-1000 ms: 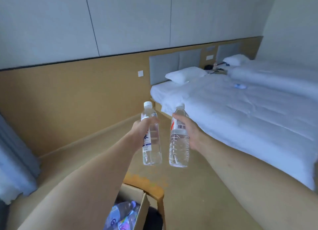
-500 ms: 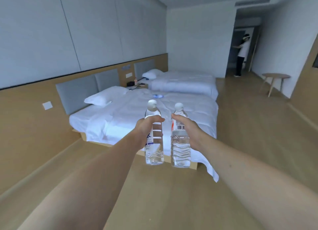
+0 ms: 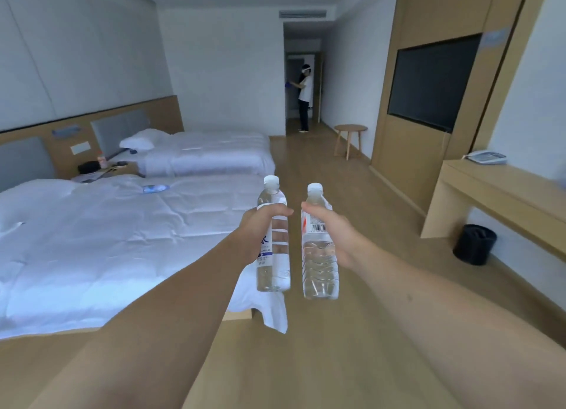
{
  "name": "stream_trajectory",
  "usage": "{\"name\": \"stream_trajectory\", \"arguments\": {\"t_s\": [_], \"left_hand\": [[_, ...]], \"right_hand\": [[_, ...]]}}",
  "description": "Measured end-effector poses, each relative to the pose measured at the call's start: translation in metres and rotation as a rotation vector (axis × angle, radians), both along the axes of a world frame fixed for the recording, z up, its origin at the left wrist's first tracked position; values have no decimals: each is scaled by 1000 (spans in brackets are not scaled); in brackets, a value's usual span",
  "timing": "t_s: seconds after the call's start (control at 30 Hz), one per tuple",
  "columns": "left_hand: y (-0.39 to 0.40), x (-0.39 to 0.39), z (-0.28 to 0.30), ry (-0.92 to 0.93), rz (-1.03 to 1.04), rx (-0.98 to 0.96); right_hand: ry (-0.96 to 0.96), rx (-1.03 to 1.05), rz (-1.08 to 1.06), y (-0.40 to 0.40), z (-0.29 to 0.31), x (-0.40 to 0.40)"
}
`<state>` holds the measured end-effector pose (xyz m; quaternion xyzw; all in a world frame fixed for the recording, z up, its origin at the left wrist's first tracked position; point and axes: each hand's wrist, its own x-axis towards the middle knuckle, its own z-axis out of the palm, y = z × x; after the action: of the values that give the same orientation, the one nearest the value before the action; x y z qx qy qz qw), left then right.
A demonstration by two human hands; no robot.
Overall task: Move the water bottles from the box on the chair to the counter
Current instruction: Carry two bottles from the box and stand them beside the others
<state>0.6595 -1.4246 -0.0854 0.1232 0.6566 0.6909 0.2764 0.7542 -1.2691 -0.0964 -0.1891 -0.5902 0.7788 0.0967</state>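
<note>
2 clear plastic water bottles held up at centre frame, both upright, long axes vertical, white caps on top. Left hand [image 3: 260, 231] wraps the clear bottle with the white and blue label [image 3: 273, 240]; fingers curled tight round its upper body, thumb across the front. Right hand [image 3: 332, 235] grips the clear ribbed bottle with the white barcode label [image 3: 320, 249] at its shoulder, fingers closed on the label band. Both bottles full of clear water nearly to the neck. The 2 bottles stand just beside each other, not touching, in the air above the light wood floor [image 3: 306, 362].

Long light wood bench [image 3: 502, 191] at right edge of frame, well apart from the bottles; a white desk phone [image 3: 485, 156] sits on its far end. Black round waste bin [image 3: 474, 244] on the floor under the bench. Dark flat wall screen [image 3: 432, 81] in a wood panel, upper right. Small round wooden side table [image 3: 350, 139] further back by the wall.

2 white-sheeted beds [image 3: 107, 240] fill the left side; near bed's corner hangs just behind the left-hand bottle. A small bottle [image 3: 155, 188] lies on its side on the near bed. A person in a white top [image 3: 304, 98] stands in the far doorway, upper centre. Open floor between the hands and the bench.
</note>
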Motion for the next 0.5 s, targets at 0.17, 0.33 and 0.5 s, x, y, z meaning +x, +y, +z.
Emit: {"name": "stream_trajectory", "arguments": {"t_s": [0.17, 0.33, 0.5], "left_hand": [[94, -22, -1, -19, -207, 22], [196, -63, -5, 0, -337, 24], [295, -113, -4, -5, -458, -3]], "right_hand": [[-31, -14, -141, 79, -5, -2], [-57, 12, -302, 161, -10, -21], [-49, -20, -433, 240, -10, -58]]}}
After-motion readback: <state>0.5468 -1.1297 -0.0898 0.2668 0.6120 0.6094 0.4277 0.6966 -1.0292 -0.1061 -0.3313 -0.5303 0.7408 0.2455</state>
